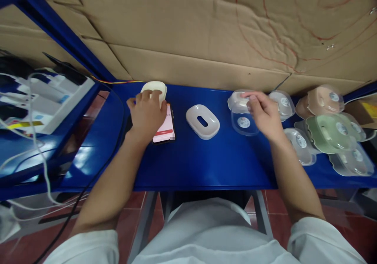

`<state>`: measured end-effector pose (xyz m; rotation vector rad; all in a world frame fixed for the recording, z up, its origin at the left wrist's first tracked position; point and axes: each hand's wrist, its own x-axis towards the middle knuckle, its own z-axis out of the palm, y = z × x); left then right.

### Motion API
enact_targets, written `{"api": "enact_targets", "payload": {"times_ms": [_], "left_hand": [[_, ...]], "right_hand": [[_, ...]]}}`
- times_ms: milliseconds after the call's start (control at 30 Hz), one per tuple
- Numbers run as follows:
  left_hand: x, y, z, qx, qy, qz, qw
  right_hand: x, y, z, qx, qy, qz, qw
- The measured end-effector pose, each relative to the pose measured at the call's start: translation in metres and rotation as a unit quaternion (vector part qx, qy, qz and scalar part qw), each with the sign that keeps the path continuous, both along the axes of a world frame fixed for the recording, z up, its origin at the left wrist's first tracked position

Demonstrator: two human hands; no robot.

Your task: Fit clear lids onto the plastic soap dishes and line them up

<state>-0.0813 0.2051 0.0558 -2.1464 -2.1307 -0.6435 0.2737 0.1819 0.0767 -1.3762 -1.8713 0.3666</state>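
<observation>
My left hand (pixel 147 115) curls its fingers over a cream plastic box (pixel 154 86), shaped like a soap box, at the back left. A phone (pixel 165 126) with a lit pink and white screen lies just below and partly under that hand. A white oval soap dish (pixel 203 122) with a slot in its middle sits between my hands. My right hand (pixel 262 109) is closed, thumb and index finger together, at the clear lid (pixel 238 101) of an opened soap box. Its other clear half (pixel 244 123), with a round sticker, lies nearer me.
Several clear-lidded soap boxes in white, green (pixel 326 132) and peach (pixel 319 101) are stacked at the right. White power strips (pixel 63 99) with cables stand at the left. A cardboard wall (pixel 176 28) closes off the back of the blue table (pixel 188 166).
</observation>
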Motion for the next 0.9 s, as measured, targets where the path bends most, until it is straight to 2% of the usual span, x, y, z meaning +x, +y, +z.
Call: {"api": "enact_targets", "payload": {"times_ms": [67,200,367,467,533,600,700,800,900], "left_hand": [[-0.012,0.007,-0.003,-0.038,-0.003,0.036,0.999],[-0.026,0.017,-0.006,-0.072,-0.022,0.042,0.996],[-0.024,0.018,0.0,-0.034,-0.058,-0.004,0.998],[-0.016,0.015,0.002,-0.02,-0.077,-0.042,0.996],[-0.008,0.011,0.001,-0.012,-0.085,-0.081,0.993],[-0.002,0.008,-0.002,0.002,-0.09,-0.127,0.988],[0.007,0.001,-0.008,0.019,-0.091,-0.188,0.978],[0.013,-0.005,-0.011,0.015,-0.082,-0.23,0.97],[0.015,-0.009,-0.011,-0.002,-0.055,-0.267,0.962]], "right_hand": [[0.004,0.004,-0.001,0.009,-0.042,-0.036,0.998],[0.005,0.01,-0.007,0.107,-0.146,-0.131,0.975],[0.008,0.011,-0.005,0.161,-0.234,-0.137,0.949],[-0.008,-0.001,-0.003,0.179,-0.241,-0.099,0.949],[-0.032,-0.016,-0.008,0.166,-0.245,-0.03,0.955],[-0.06,-0.032,-0.02,0.126,-0.266,0.052,0.954],[-0.085,-0.047,-0.037,0.059,-0.308,0.121,0.942],[-0.075,-0.051,-0.04,0.029,-0.283,0.142,0.948],[-0.042,-0.05,-0.029,0.046,-0.186,0.124,0.974]]}}
